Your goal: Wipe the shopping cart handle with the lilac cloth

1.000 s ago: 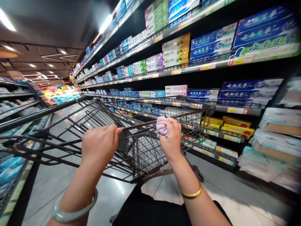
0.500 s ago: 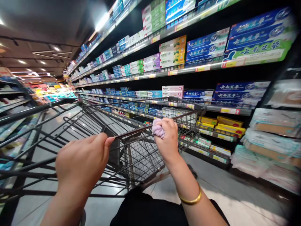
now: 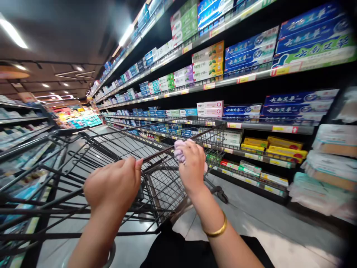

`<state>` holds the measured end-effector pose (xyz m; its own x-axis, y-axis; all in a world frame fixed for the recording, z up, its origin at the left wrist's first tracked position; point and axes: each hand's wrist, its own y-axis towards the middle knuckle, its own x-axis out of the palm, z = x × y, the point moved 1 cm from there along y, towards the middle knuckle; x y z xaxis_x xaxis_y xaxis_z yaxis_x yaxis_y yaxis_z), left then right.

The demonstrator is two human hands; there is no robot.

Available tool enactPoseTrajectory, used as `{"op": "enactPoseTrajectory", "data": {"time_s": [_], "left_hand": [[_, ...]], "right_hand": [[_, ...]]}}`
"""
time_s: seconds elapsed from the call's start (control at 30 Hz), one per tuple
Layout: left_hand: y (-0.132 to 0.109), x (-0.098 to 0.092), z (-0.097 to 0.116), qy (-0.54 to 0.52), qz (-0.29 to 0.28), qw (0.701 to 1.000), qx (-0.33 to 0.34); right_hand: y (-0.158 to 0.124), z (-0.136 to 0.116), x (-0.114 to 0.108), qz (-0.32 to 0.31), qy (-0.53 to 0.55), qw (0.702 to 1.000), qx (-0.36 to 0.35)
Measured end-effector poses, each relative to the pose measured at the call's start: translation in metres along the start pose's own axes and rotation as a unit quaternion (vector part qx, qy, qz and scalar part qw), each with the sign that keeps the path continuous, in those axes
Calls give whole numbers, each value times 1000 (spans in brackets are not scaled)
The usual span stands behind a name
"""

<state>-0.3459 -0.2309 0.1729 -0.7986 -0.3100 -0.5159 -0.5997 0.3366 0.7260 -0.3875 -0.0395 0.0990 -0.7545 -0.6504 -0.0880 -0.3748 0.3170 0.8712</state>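
In the head view, a dark wire shopping cart (image 3: 162, 152) stretches across in front of me. My left hand (image 3: 115, 184) is closed over its near top rail, thumb lying along the bar. Further right on the same rail rests my right hand (image 3: 193, 165), fingers curled around a crumpled lilac cloth (image 3: 180, 152). Whether those fingers also wrap the rail beneath the cloth is hidden. A gold bangle (image 3: 217, 229) circles my right wrist.
Tall shelves of boxed goods (image 3: 248, 50), mostly blue, run along the right side. Plastic-wrapped packs (image 3: 334, 163) are stacked at far right. Another shelf row (image 3: 22, 121) stands at left. Tiled floor (image 3: 251, 223) shows beside a cart wheel (image 3: 222, 196).
The view has turned slightly left, so the shelves sit further right. A cart wheel shows more fully. Both hands keep their hold, now closer together in the picture.
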Motion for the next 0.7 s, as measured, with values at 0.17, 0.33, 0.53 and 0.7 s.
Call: {"op": "enactPoseTrajectory", "data": {"time_s": [0.17,0.33,0.53,0.7], "left_hand": [[5,3,4,-8,1,1000,-10],[9,5,8,-10,-6,1000,-14],[15,8,15,-11,-11,999,-29],[17,8,18,-49,-13,998,-34]], "right_hand": [[-5,-33,11,-60,99,988,-99],[-8,-17,27,-52,131,987,-80],[-10,-2,34,11,125,992,15],[-24,-26,42,-36,162,983,-83]]}}
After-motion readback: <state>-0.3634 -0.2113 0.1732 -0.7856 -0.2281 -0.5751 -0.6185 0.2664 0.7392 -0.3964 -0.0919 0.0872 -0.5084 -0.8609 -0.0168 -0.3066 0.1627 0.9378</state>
